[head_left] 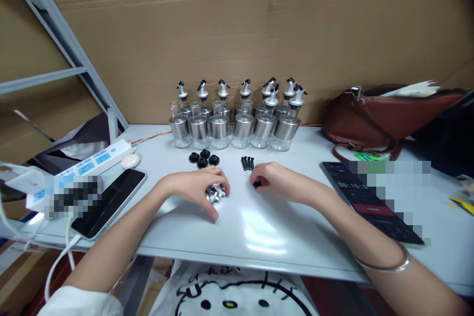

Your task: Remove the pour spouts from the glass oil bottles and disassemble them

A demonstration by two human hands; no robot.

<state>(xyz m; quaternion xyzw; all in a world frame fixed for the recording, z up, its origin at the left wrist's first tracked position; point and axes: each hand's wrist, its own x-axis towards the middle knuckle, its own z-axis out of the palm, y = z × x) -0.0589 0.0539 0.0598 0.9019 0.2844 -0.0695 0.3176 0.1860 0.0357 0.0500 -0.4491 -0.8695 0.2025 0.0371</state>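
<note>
My left hand arches over a small cluster of silver pour spouts on the table, its thumb stretched apart from the fingers. My right hand is closed near the table to the right, fingers bent round a small black piece that is mostly hidden. Just beyond it, several black flip caps lie side by side in a row. Several round black stoppers are grouped past my left hand. Behind them stand glass oil bottles with steel sleeves, some topped with spouts, some bare-necked.
A phone and a white power strip with cables lie on the left, near a round white object. At right are a tablet-like screen and a brown leather bag. Cardboard rises behind the table.
</note>
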